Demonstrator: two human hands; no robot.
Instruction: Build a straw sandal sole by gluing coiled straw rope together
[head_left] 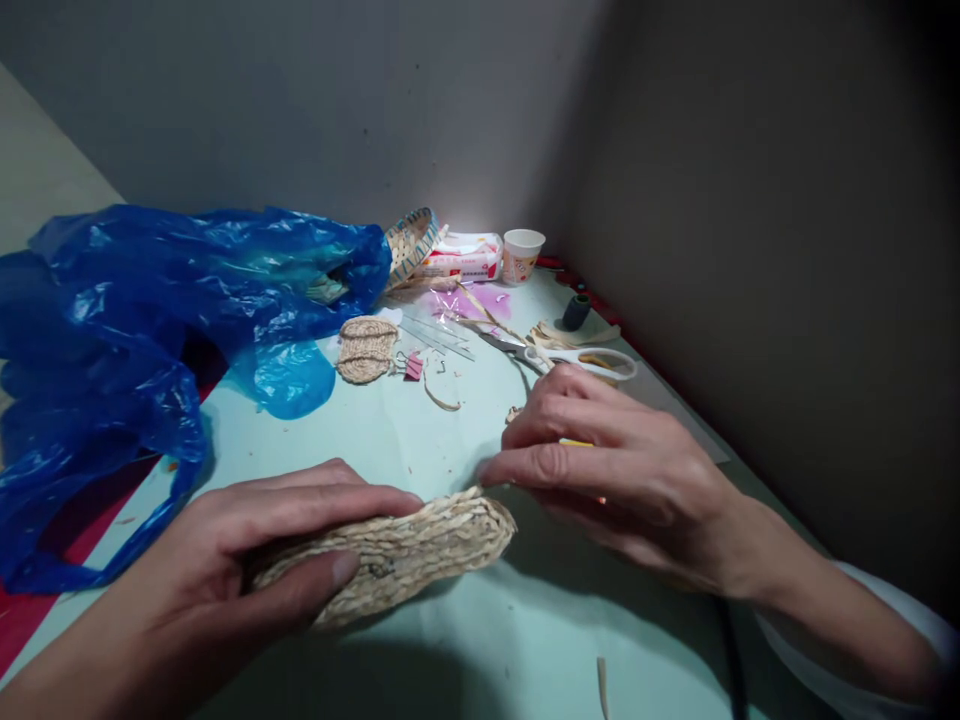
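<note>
Left hand (pixel 300 530), nearest the camera, gripped a woven straw piece (pixel 435 545) over the pale tabletop (pixel 450 440) while the right hand (pixel 607 460), its grip too hidden to tell, apparently worked the upper edge, the next move seemingly calling for steady support.

Woven piece: the left hand (pixel 255 540) wraps the left end of this woven piece (pixel 442 545); the right hand (pixel 607 455) blocks its far right corner.
Table beyond the woven piece: an open stretch of table (pixel 390 440) offers passage as far as the pink binder clip (pixel 413 367) and small woven pad (pixel 367 350).
Blue bag: the blue bag (pixel 172 280) bars the way left of and beyond the woven piece.
Scissors: beyond the woven piece, rightward, the scissors (pixel 592 358) obstruct.
Dark wall: well right of the woven piece, the dark wall (pixel 787 250) limits sideways room.
Near side of the woven piece: shadowed, passable table.
</note>
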